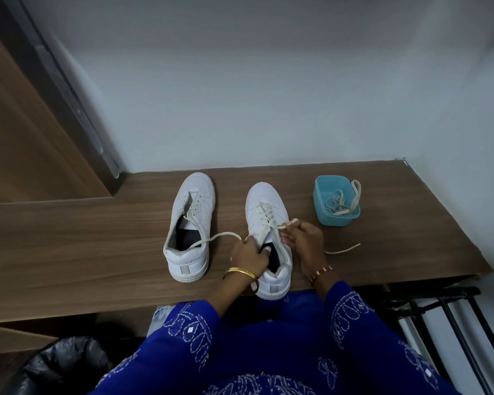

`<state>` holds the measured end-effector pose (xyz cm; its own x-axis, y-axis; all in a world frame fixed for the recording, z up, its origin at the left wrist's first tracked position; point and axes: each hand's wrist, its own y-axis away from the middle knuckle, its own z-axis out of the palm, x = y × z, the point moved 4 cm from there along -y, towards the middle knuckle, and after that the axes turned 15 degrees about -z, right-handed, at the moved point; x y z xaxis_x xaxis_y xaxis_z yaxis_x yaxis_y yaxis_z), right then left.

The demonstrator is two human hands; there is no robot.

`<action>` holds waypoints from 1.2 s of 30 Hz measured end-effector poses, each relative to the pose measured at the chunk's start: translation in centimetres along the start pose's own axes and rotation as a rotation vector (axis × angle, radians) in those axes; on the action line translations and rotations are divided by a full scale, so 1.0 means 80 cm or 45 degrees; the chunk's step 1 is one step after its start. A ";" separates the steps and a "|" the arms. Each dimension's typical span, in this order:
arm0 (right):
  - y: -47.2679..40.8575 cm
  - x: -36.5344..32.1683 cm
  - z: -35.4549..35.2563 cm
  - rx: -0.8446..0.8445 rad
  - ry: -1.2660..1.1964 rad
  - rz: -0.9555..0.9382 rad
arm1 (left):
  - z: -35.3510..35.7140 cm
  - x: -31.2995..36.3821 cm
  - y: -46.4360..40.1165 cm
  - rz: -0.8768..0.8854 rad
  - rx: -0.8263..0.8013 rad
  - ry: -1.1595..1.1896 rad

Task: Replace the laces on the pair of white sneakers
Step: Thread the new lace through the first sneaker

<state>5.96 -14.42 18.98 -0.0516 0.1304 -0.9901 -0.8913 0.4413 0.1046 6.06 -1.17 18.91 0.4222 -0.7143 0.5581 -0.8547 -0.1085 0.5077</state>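
Sneakers side by side on table: left sneaker, right sneaker with heel at near edge. No legible writing. My left hand grips its collar; right hand pinches lace. Blue tub right holds laces; table bare leftward.

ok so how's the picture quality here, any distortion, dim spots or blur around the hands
Head view: wide-angle bowing curves the brown wooden shelf edges; light is dim and bluish, corners darker; the left hand and right hand on the white lace-up sneaker look slightly soft, no glare.
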 end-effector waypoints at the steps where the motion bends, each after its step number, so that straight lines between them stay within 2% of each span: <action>1: 0.000 0.001 0.001 -0.002 -0.005 0.004 | 0.001 0.001 -0.001 0.008 -0.009 0.030; 6: 0.000 -0.004 0.001 -0.020 0.012 -0.006 | 0.003 0.009 -0.005 -0.010 -0.153 0.315; 10: 0.000 -0.007 0.001 -0.019 0.004 -0.019 | 0.011 0.008 -0.011 -0.148 -0.402 0.770; 12: 0.001 -0.008 0.001 -0.023 0.010 -0.027 | 0.008 0.011 -0.007 -0.201 -0.451 0.960; 14: 0.001 -0.008 0.001 -0.025 0.022 -0.035 | 0.003 0.009 -0.008 -0.276 -0.371 1.198; 17: 0.001 -0.011 0.002 -0.039 0.046 -0.043 | -0.006 0.013 -0.009 -0.335 -0.221 1.373; 20: 0.000 -0.011 0.000 -0.022 0.031 -0.006 | -0.009 0.019 -0.011 -0.368 -0.218 1.536; 27: 0.004 -0.001 0.002 0.099 -0.156 0.180 | -0.012 0.002 -0.023 -0.513 -0.303 1.748; 36: -0.009 -0.056 0.008 -0.065 -0.026 -0.097 | -0.046 0.022 -0.025 -0.286 -0.328 1.601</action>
<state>7.14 -14.80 23.38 0.0258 0.1166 -0.9928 -0.9142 0.4046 0.0238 9.62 0.33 21.26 0.6597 0.4495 0.6022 -0.7057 0.0949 0.7022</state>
